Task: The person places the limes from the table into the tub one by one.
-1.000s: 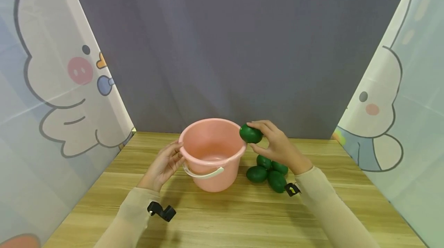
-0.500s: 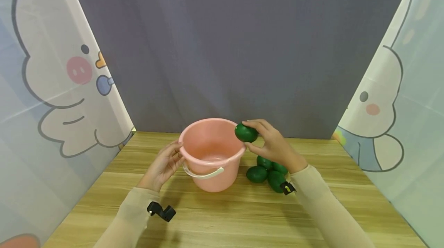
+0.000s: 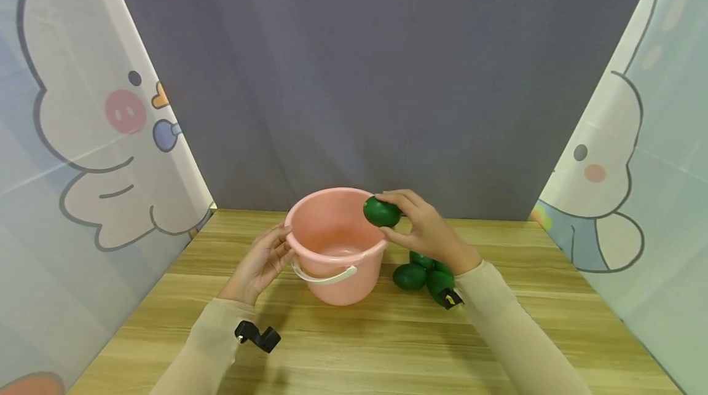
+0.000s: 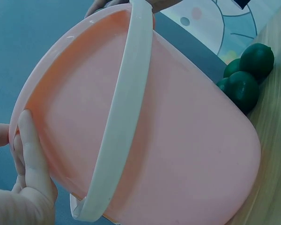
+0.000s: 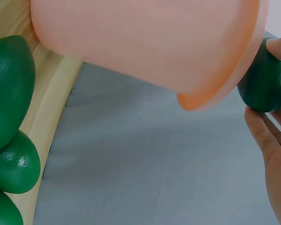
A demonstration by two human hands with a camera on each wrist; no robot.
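A pink bucket [image 3: 344, 292] stands upright on the wooden table, its white handle [image 3: 327, 279] hanging down at the near side. My left hand [image 3: 265, 267] holds the bucket's left rim, fingers on either side of the edge in the left wrist view. Between thumb and fingertips, my right hand [image 3: 428, 232] pinches a glossy dark green oval fruit [image 3: 381, 212] just above the right rim. In the head view this fruit overlaps the bucket's opening. The visible inside of the bucket shows only bare pink plastic.
Several more green fruits [image 3: 410, 277] lie clustered right of the bucket, partly hidden under my right wrist. A grey cloth [image 3: 354, 75] hangs behind the wooden table [image 3: 343, 352]. Cartoon-printed curtains [image 3: 625, 137] flank both sides.
My right hand has carried the green fruit leftward, from beside the right rim to over the bucket's edge. My left hand and the bucket have stayed in place.
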